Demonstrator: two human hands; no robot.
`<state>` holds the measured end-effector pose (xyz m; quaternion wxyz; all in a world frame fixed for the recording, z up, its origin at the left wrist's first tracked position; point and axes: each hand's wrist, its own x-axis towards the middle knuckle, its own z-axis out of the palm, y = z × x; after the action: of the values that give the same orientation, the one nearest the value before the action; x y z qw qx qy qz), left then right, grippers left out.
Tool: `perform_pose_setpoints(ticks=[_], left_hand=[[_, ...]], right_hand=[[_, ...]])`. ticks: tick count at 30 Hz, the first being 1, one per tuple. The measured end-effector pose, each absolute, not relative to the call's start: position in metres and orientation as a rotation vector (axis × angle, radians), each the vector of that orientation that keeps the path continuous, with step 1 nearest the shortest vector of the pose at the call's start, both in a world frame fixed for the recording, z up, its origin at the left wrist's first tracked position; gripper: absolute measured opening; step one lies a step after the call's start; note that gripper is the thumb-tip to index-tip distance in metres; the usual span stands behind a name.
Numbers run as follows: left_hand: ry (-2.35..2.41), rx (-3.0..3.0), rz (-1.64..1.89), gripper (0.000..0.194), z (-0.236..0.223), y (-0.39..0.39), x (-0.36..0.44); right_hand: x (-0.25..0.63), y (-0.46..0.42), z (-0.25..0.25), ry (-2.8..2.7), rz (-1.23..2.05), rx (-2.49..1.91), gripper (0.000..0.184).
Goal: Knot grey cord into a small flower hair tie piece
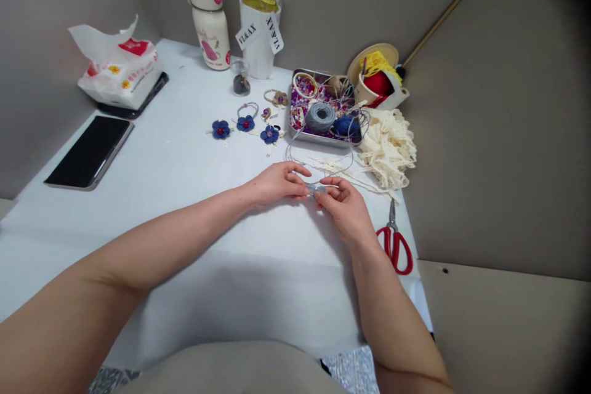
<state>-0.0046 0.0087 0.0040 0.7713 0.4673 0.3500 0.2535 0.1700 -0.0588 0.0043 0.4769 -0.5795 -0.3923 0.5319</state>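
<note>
Between my hands is a small grey cord piece (pixel 317 189), looped or knotted, its details too small to make out. My left hand (pixel 286 181) pinches its left side. On its right side, the thumb and fingers of my right hand (pixel 341 200) are closed. A thin grey cord (pixel 351 159) arcs up from the piece toward the metal tin (pixel 323 143), where a grey cord ball (pixel 320 117) and a blue cord ball (pixel 346 126) lie among beads. Behind my hands, strips of cream lace (pixel 341 167) lie on the table.
Blue flower pieces (pixel 221 130) lie left of the tin. Red-handled scissors (pixel 393 243) are beside my right forearm, below bunched cream lace (pixel 390 148). A phone (pixel 90 151) and a tissue pack (pixel 122 71) sit at left. A bottle (pixel 211 31) and a white cup (pixel 259 37) stand behind.
</note>
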Motion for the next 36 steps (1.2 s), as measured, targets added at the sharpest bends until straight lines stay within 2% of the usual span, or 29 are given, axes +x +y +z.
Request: perform_pose_setpoints(ticks=[7,17,28,36], left_hand=[[0.707,0.966,0.519,0.039,0.0074,0.0091,-0.0056],[0.735,1.004,0.545,0.027,0.0077,0.0101,-0.0052],[0.746,0.943,0.512,0.039,0.0115,0.0080,-0.0046],[0.729,0.878,0.500,0.037,0.0097,0.0095,-0.0064]], right_hand=[[0.1694,-0.0593,0.0094,-0.903,1.367,-1.395,0.040],[0.1636,-0.0629,0.0072,-1.037,1.320,-1.371,0.037],[0.1670,-0.0604,0.0059,-0.937,1.299,-1.375,0.036],[0.1666,-0.0606,0.0093,-0.880,1.379,-1.290,0.038]])
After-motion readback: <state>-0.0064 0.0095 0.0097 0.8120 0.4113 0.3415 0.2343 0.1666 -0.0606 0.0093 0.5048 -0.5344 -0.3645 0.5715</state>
